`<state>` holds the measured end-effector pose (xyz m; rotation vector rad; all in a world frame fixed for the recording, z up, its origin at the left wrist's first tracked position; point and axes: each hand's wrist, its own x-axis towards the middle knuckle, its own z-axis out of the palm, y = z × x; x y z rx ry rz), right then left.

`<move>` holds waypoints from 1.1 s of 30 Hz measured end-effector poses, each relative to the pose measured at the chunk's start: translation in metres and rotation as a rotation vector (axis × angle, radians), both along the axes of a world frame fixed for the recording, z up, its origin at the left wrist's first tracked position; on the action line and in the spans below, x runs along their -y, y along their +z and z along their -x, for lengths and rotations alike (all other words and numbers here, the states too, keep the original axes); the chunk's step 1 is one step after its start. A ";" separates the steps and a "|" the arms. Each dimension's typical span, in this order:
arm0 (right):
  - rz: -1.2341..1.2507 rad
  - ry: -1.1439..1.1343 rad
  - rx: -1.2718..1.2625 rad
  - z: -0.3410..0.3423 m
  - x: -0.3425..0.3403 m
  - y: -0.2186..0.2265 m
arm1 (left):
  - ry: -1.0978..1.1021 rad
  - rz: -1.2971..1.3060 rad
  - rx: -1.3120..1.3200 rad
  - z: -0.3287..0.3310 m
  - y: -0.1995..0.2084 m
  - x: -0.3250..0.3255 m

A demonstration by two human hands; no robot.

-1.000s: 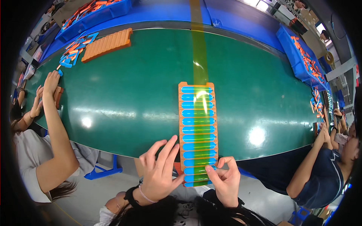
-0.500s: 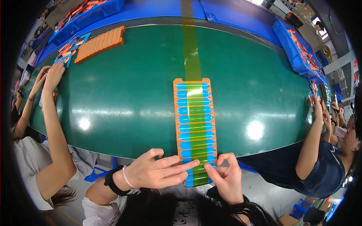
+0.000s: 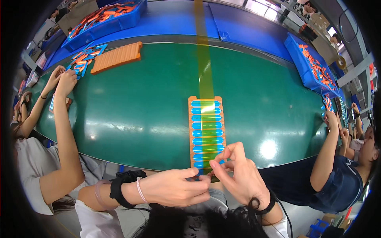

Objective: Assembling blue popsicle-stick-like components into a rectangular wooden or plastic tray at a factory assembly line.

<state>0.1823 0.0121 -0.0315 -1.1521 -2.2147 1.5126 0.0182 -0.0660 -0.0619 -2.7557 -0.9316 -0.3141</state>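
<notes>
An orange ribbed holder [image 3: 191,137] lies lengthwise in front of me, with blue rounded strips [image 3: 198,125] lying crosswise in its grooves. A band of clear yellow tape [image 3: 205,79] runs from the far side down over the middle of the strips. At the holder's near end, my left hand [image 3: 174,186] has its fingers bent together by the tape; what is between them is hidden. My right hand [image 3: 240,172] makes a pinch at the tape's right side, above the nearest strips. What its fingertips hold is too small to make out.
A second orange ribbed holder [image 3: 117,57] lies far left beside a pile of blue and orange pieces [image 3: 84,59]. Blue bins [image 3: 107,29] [image 3: 305,65] of such pieces stand at both far corners of the green table [image 3: 139,99]. Co-workers' arms [image 3: 65,115] [image 3: 327,152] reach in from both sides.
The holder and table sit lower in the picture. My left fingers have gone from stretched out over the strips to bent together at the near end. My right thumb and forefinger have closed into a pinch.
</notes>
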 end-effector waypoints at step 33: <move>-0.463 -0.133 0.115 0.099 -0.109 0.003 | 0.877 0.594 1.378 0.056 -0.028 -0.177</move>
